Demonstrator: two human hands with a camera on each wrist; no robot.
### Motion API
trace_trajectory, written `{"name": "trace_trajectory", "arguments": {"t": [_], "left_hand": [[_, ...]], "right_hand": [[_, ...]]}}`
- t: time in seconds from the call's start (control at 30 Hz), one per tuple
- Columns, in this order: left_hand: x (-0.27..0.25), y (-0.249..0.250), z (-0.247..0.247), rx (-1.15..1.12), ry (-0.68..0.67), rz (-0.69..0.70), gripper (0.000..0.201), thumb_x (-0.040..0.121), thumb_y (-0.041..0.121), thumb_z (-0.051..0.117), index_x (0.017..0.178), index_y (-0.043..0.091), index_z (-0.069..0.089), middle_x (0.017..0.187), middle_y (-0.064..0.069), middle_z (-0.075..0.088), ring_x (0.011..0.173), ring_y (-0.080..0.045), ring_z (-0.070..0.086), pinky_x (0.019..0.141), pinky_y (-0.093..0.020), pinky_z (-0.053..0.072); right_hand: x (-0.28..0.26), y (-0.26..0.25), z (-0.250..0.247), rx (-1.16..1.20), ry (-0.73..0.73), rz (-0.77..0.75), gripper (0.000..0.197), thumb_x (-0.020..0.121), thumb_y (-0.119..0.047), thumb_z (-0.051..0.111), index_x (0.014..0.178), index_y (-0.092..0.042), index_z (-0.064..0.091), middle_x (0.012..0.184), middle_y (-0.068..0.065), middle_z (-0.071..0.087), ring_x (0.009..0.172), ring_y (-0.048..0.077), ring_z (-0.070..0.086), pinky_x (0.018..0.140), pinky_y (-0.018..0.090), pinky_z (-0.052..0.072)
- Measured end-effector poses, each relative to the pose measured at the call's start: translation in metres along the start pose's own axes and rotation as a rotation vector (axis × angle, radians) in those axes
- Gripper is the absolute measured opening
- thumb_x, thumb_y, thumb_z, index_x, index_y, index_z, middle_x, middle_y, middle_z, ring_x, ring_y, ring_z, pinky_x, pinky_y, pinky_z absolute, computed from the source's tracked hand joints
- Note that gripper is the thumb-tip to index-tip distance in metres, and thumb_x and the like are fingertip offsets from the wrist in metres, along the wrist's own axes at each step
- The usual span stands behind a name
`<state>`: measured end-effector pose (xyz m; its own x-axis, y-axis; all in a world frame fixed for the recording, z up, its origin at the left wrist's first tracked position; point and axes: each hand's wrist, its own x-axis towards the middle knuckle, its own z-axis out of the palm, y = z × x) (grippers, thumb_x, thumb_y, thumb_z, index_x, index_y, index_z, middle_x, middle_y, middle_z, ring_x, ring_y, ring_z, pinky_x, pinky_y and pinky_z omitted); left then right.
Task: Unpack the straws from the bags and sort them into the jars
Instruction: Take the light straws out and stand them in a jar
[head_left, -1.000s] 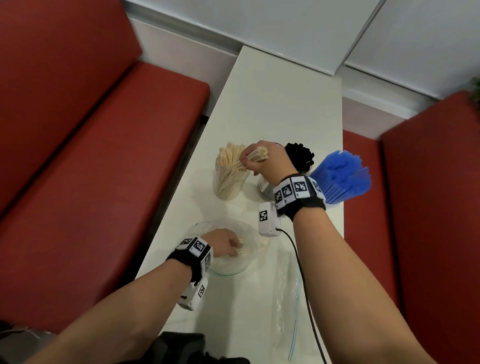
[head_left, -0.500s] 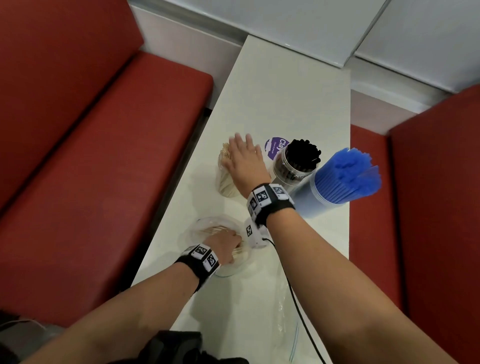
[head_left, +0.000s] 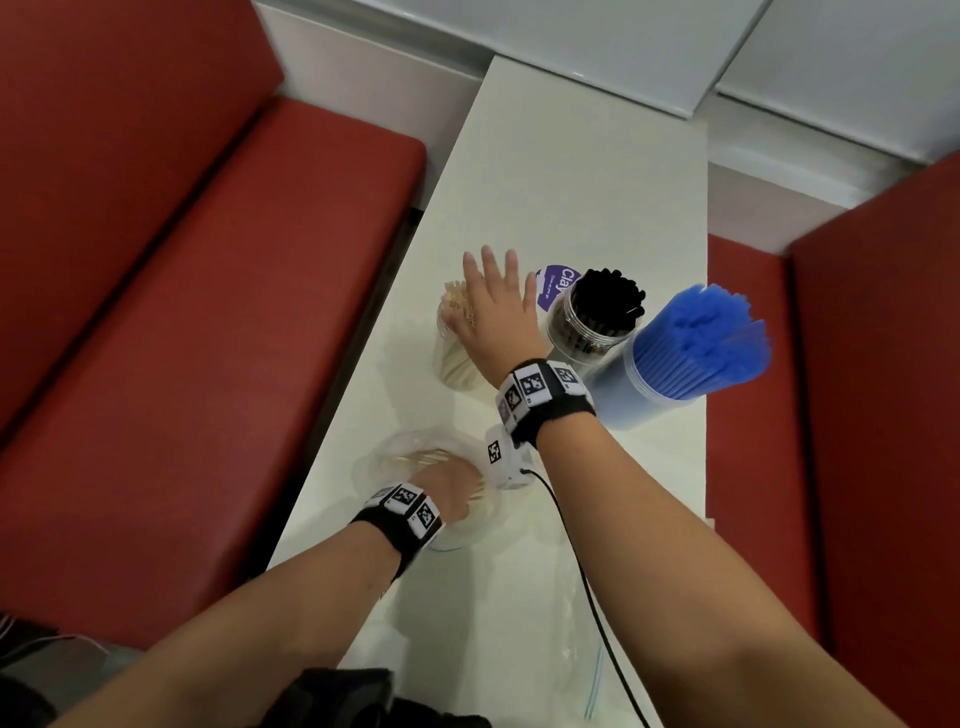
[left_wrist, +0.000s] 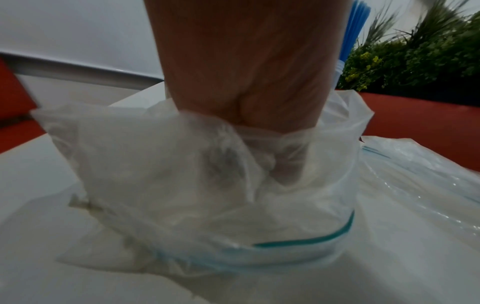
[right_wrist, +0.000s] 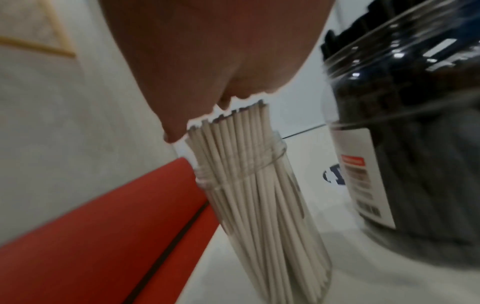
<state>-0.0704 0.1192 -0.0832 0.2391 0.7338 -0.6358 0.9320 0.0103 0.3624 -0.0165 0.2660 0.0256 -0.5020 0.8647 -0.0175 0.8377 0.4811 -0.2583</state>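
My right hand (head_left: 493, 312) lies flat and open on the tops of the beige straws (right_wrist: 241, 164) that stand in a clear jar (head_left: 452, 364). The right wrist view shows the palm (right_wrist: 207, 51) touching the straw ends. My left hand (head_left: 452, 491) reaches down into a clear zip bag (head_left: 384, 452) on the table's near left. Its fingers (left_wrist: 283, 164) curl behind the plastic among the beige straws (head_left: 415, 457) left in the bag. A jar of black straws (head_left: 597, 317) and a jar of blue straws (head_left: 691, 353) stand to the right.
A purple lid (head_left: 558, 286) lies behind the black jar. An empty clear bag (head_left: 571, 623) is spread on the near table under my right forearm. A black cable (head_left: 587, 571) runs from the wrist camera. Red benches (head_left: 208, 364) flank the narrow white table (head_left: 571, 182).
My right hand let go of a bunch of beige straws into the jar and opened flat on their tops. The left hand stayed inside the bag.
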Motion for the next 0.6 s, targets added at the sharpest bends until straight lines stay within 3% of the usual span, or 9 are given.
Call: {"name": "trace_trajectory", "arguments": {"t": [0.07, 0.1, 0.13, 0.17, 0.2, 0.3, 0.37, 0.47, 0.6], "left_hand": [[0.000, -0.002, 0.002, -0.039, 0.014, -0.005, 0.038, 0.096, 0.013, 0.058, 0.133, 0.004, 0.056, 0.135, -0.015, 0.061, 0.123, -0.032, 0.059, 0.099, -0.032, 0.044], [0.000, -0.002, 0.001, -0.043, 0.016, -0.004, 0.036, 0.096, 0.015, 0.058, 0.131, 0.004, 0.057, 0.133, -0.015, 0.062, 0.122, -0.032, 0.059, 0.096, -0.032, 0.044], [0.000, -0.002, 0.001, -0.046, 0.015, 0.004, 0.033, 0.097, 0.016, 0.057, 0.127, 0.004, 0.058, 0.131, -0.015, 0.063, 0.119, -0.032, 0.060, 0.091, -0.031, 0.043], [-0.002, -0.001, 0.001, -0.055, 0.015, 0.015, 0.030, 0.098, 0.018, 0.055, 0.125, 0.004, 0.058, 0.128, -0.015, 0.064, 0.117, -0.032, 0.061, 0.088, -0.030, 0.042], [-0.003, 0.000, 0.001, -0.068, 0.025, 0.026, 0.029, 0.099, 0.019, 0.053, 0.124, 0.006, 0.058, 0.126, -0.014, 0.065, 0.115, -0.031, 0.061, 0.087, -0.030, 0.041], [-0.008, 0.003, 0.001, -0.129, 0.082, 0.078, 0.028, 0.103, 0.022, 0.048, 0.126, 0.008, 0.058, 0.124, -0.014, 0.067, 0.111, -0.031, 0.062, 0.092, -0.033, 0.045], [-0.013, 0.007, 0.002, -0.183, 0.100, 0.070, 0.030, 0.105, 0.024, 0.049, 0.125, 0.006, 0.061, 0.121, -0.014, 0.068, 0.111, -0.030, 0.063, 0.091, -0.033, 0.043], [-0.019, 0.014, 0.003, -0.159, 0.080, 0.058, 0.021, 0.102, 0.023, 0.052, 0.110, 0.006, 0.062, 0.113, -0.016, 0.069, 0.102, -0.030, 0.063, 0.078, -0.029, 0.036], [-0.027, 0.025, 0.003, -0.164, 0.059, 0.080, 0.010, 0.099, 0.015, 0.055, 0.106, 0.010, 0.060, 0.106, -0.013, 0.064, 0.105, -0.030, 0.062, 0.078, -0.028, 0.036]], "right_hand": [[-0.018, 0.003, -0.005, 0.218, 0.273, -0.026, 0.050, 0.103, -0.031, 0.047, 0.150, -0.015, 0.043, 0.151, 0.013, 0.044, 0.144, 0.034, 0.035, 0.120, 0.052, 0.025], [-0.030, 0.003, -0.006, 0.321, 0.355, -0.041, 0.040, 0.101, -0.026, 0.050, 0.139, -0.014, 0.055, 0.134, 0.011, 0.059, 0.125, 0.030, 0.053, 0.108, 0.050, 0.041], [-0.043, 0.001, -0.004, 0.396, 0.354, -0.048, 0.033, 0.099, -0.025, 0.051, 0.129, -0.015, 0.061, 0.119, 0.006, 0.064, 0.105, 0.024, 0.060, 0.094, 0.048, 0.050], [-0.057, -0.001, 0.001, 0.434, 0.265, -0.041, 0.028, 0.098, -0.026, 0.052, 0.122, -0.017, 0.063, 0.110, 0.003, 0.065, 0.093, 0.019, 0.060, 0.085, 0.046, 0.053], [-0.072, -0.003, 0.008, 0.396, 0.122, -0.017, 0.027, 0.098, -0.030, 0.053, 0.121, -0.019, 0.063, 0.109, 0.002, 0.062, 0.092, 0.019, 0.058, 0.084, 0.046, 0.052], [-0.111, 0.003, 0.036, 0.059, -0.341, 0.219, 0.051, 0.094, -0.041, 0.058, 0.141, -0.028, 0.047, 0.133, 0.009, 0.047, 0.121, 0.033, 0.047, 0.101, 0.046, 0.041], [-0.132, 0.010, 0.048, 0.058, -0.537, 0.463, 0.061, 0.092, -0.041, 0.061, 0.146, -0.025, 0.038, 0.140, 0.013, 0.039, 0.128, 0.040, 0.042, 0.103, 0.050, 0.038], [-0.148, 0.020, 0.057, 0.165, -0.554, 0.541, 0.041, 0.096, -0.021, 0.057, 0.134, -0.008, 0.048, 0.136, 0.021, 0.048, 0.122, 0.041, 0.053, 0.097, 0.043, 0.045], [-0.159, 0.021, 0.052, 0.192, -0.387, 0.565, 0.023, 0.095, -0.007, 0.051, 0.110, 0.002, 0.066, 0.114, 0.021, 0.069, 0.109, 0.039, 0.063, 0.083, 0.037, 0.050]]}}
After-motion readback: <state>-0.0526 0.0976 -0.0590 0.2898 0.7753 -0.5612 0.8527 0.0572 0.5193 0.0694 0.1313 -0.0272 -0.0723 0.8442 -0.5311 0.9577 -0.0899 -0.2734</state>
